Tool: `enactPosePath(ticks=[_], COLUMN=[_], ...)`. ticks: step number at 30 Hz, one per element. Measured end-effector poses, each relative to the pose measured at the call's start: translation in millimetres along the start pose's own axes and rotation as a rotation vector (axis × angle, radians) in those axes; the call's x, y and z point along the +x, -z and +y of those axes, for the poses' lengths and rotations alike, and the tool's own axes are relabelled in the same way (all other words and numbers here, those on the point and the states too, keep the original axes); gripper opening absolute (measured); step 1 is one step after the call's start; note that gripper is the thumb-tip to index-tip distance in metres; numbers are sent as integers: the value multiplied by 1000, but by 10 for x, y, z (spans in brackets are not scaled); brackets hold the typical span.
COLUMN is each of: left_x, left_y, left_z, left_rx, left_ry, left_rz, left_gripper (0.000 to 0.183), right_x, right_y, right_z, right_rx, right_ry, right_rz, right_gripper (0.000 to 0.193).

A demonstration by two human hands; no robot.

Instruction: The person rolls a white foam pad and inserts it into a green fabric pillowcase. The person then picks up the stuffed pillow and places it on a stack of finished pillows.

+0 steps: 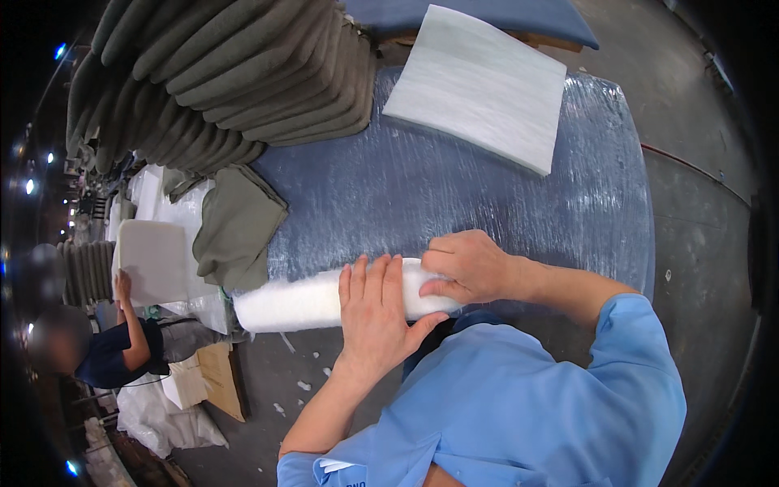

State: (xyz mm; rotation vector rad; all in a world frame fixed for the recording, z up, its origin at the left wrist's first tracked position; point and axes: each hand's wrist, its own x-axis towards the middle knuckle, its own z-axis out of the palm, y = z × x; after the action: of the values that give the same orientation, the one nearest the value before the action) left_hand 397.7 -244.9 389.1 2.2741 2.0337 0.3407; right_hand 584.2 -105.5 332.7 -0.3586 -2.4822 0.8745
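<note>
A long piece of white fibre padding, folded or rolled, lies along the near edge of the plastic-covered table. My left hand rests flat across its middle, fingers stretched out and thumb apart. At the padding's right end my right hand is closed, thumb and curled fingers gripping the white material. The padding's underside and the part beneath my palm are hidden. Farther back on the table lies a thick white padding slab.
Tall stacks of grey-green cushion covers stand at the back left. A loose grey-green cover hangs over the table's left edge. At far left a person holds a pale cushion. White scraps dot the floor.
</note>
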Motion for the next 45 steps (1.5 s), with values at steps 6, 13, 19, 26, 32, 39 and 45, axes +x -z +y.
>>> enactPosePath(ticks=[6,13,19,26,32,39,45], left_x=[5,-31,-196,-277,-187,-224,-185], left_y=[-29,-76,-231,-257,-320,-350,-290], left_z=[48,190,253,272,291,333,372], left_rx=[-25,-116,6,-53,57,58,76], left_ry=[37,164,-124,-226,-261,-233,-219], left_rz=[74,60,264,63,77,69,45], left_gripper=[78,53,36,40,43,42,41], right_x=[157,222,239,210,232,215,259], right_y=[-93,-243,-310,-464,-594,-727,-804], right_z=[205,336,363,459,590,645,881], right_rx=[614,679,735,699,685,651,298], right_ry=[-261,-215,-192,-143,-102,-174,-268], right_rz=[-176,-462,-585,-666,-602,-597,-522], right_gripper=[43,47,50,61,67,59,45])
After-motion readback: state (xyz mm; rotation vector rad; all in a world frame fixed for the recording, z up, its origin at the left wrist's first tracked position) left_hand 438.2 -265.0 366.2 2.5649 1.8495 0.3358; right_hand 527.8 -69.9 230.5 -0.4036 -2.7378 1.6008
